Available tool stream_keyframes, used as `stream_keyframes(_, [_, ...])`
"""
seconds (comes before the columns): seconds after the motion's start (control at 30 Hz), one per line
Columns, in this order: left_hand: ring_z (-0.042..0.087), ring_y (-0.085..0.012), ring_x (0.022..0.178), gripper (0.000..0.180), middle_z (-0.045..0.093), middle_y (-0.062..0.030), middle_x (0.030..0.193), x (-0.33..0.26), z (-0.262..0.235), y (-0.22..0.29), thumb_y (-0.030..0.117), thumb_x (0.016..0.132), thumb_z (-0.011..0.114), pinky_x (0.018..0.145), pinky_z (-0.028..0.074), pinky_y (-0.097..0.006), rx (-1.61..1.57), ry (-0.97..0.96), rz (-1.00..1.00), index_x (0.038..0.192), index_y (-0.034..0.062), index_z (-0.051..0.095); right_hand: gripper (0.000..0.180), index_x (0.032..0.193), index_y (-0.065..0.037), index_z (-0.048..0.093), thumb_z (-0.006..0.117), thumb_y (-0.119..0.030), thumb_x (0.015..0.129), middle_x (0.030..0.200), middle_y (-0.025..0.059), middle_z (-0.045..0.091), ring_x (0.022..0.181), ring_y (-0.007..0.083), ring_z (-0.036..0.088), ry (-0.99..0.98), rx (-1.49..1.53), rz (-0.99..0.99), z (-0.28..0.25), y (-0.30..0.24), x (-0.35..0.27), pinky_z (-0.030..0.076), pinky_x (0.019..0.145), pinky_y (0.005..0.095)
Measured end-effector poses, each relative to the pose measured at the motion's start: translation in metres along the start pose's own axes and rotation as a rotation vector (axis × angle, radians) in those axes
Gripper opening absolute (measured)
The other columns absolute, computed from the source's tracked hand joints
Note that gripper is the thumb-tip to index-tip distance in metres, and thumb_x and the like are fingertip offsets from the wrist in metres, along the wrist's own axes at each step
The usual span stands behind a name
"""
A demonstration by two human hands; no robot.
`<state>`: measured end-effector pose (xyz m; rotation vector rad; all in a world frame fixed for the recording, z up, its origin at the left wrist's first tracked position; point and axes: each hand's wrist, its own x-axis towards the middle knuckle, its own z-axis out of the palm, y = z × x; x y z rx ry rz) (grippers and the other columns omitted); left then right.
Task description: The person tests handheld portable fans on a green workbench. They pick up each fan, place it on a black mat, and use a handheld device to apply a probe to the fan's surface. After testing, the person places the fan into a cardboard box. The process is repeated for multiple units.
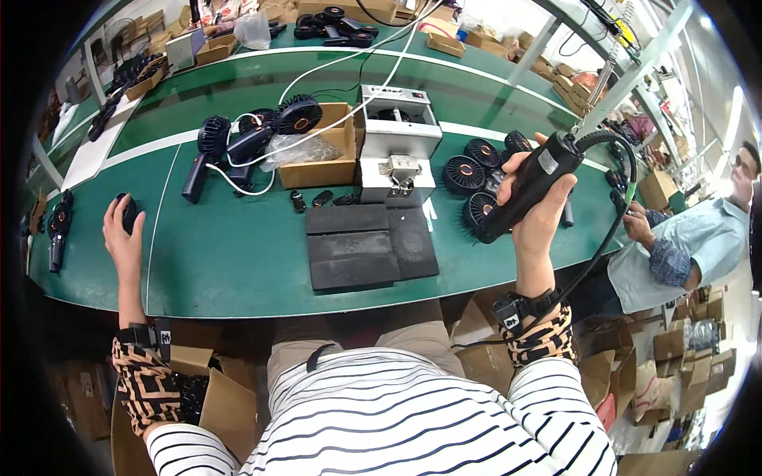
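Observation:
In my right hand (533, 214) is a black electric screwdriver (544, 178), tilted, its cord running from the upper end. Its lower end points down and left beside several dark handheld fans (465, 173). My left hand (123, 242) is at the left part of the bench, fingers and thumb curled round a dark rounded piece (128, 213); most of it is hidden, so I cannot make out its kind. Left of that hand lies another handheld fan (59, 230). Between my hands a black foam pad (353, 247) lies near the front edge.
A grey metal machine (399, 131) stands behind the pad. Next to it are a cardboard tray (329, 163) with plastic bags, and several fans with white cables (274, 176). Small dark parts (322, 198) lie before the tray. At the right stands a person (683, 254).

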<state>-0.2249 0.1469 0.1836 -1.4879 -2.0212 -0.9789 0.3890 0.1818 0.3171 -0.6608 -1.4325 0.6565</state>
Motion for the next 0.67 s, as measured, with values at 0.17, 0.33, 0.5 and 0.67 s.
stream_keyframes(0.17, [0.061, -0.0139, 0.088, 0.028, 0.066, -0.0038, 0.097, -0.027, -0.022, 0.219, 0.005, 0.085, 0.065, 0.076, 0.047, -0.028, -0.852, -0.593, 0.164, 0.113, 0.0065, 0.065, 0.077, 0.137, -0.001, 0.036, 0.032, -0.065, 0.095, 0.088, 0.0114, 0.057, 0.056, 0.0111, 0.053, 0.050, -0.153, 0.005, -0.021, -0.023, -0.002, 0.044, 0.048, 0.0233])
stream_keyframes(0.33, [0.064, -0.0252, 0.098, 0.040, 0.065, -0.0147, 0.106, -0.061, -0.026, 0.355, 0.021, 0.086, 0.069, 0.086, 0.050, -0.036, -0.944, -1.002, 0.665, 0.122, 0.0067, 0.059, 0.072, 0.132, 0.000, 0.041, 0.029, -0.063, 0.097, 0.084, 0.0107, 0.058, 0.054, 0.0103, 0.053, 0.052, -0.225, 0.027, -0.034, -0.050, -0.007, 0.042, 0.047, 0.0206])
stream_keyframes(0.5, [0.058, -0.0345, 0.112, 0.064, 0.059, -0.0210, 0.121, -0.079, 0.033, 0.457, 0.047, 0.087, 0.063, 0.097, 0.046, -0.042, -0.892, -1.055, 0.571, 0.130, 0.0014, 0.049, 0.078, 0.136, 0.000, 0.038, 0.033, -0.066, 0.095, 0.085, 0.0106, 0.057, 0.053, 0.0110, 0.051, 0.068, -0.234, 0.034, -0.044, -0.052, -0.014, 0.042, 0.046, 0.0229])
stream_keyframes(0.67, [0.044, -0.0400, 0.128, 0.085, 0.049, -0.0255, 0.135, -0.093, 0.077, 0.530, 0.054, 0.085, 0.063, 0.108, 0.036, -0.043, -0.711, -1.115, 0.461, 0.141, -0.0034, 0.035, 0.079, 0.137, -0.002, 0.038, 0.035, -0.067, 0.094, 0.087, 0.0108, 0.058, 0.056, 0.0117, 0.054, 0.053, -0.217, 0.055, -0.063, -0.046, -0.025, 0.043, 0.047, 0.0229])
